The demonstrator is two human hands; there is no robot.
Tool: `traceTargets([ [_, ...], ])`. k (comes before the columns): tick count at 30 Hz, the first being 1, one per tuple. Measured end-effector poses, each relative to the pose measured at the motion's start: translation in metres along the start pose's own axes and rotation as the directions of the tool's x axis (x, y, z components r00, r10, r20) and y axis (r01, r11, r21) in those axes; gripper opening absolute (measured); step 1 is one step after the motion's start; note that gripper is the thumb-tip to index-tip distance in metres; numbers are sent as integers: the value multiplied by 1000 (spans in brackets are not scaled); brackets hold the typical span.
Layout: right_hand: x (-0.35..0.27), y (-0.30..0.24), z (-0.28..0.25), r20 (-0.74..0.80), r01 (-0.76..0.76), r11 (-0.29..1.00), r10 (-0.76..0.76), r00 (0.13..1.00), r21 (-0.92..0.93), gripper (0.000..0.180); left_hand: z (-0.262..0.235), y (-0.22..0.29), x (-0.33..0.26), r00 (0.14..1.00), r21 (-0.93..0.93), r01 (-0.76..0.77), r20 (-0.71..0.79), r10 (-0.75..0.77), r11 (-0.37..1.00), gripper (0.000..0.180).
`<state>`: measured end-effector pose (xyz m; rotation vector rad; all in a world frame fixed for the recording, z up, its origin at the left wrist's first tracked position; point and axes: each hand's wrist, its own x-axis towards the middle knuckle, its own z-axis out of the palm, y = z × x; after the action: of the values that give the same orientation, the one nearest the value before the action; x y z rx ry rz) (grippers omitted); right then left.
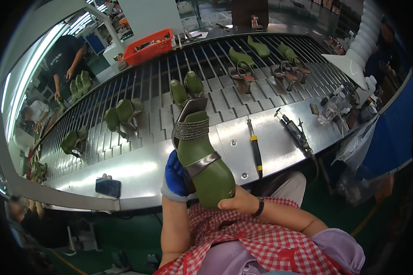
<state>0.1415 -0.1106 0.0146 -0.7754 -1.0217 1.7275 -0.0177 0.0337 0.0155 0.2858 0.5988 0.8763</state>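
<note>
In front of my body I hold a sandal on a green shoe last (212, 181), tilted over the table's front edge. A glittery banded strap (192, 129) crosses its far part, and a smooth metallic strap (203, 163) crosses nearer its middle. The dark sole (193, 106) shows along the far end. My left hand (176, 176), in a blue and grey glove, is closed around its left side; some fingers are hidden behind it. My bare right hand (237, 201) grips the rounded near end, thumb on top.
A slatted metal conveyor (158, 121) carries several lasts with sandals. On the metal ledge lie a black-and-yellow screwdriver-like tool (256, 149), an air tool (296, 134) with a hose, and a phone (108, 187). Bottles (337, 104) stand at right; a red basket (147, 47) sits beyond the conveyor.
</note>
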Motion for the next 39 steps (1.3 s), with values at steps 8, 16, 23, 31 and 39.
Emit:
traceTargets([
  [8, -54, -7, -7, 108, -345, 922, 330, 938, 178, 65, -6, 130, 14, 843, 13, -525, -134, 522, 851, 27],
  [16, 43, -105, -83, -350, -264, 964, 257, 901, 29, 35, -96, 64, -11, 909, 458, -153, -282, 306, 876, 30],
  [23, 147, -145, -172, -582, -474, 853, 276, 765, -218, 42, -84, 38, -21, 685, 371, -470, -418, 596, 801, 46],
  [31, 188, -126, -269, -478, 58, 641, -627, 614, -766, 46, -93, 30, -36, 660, 946, -254, 321, 679, -200, 92],
  [39, 35, -117, -150, -62, -130, -108, -484, 873, -986, 20, -93, 69, -12, 862, 868, 196, 70, 503, -457, 59],
])
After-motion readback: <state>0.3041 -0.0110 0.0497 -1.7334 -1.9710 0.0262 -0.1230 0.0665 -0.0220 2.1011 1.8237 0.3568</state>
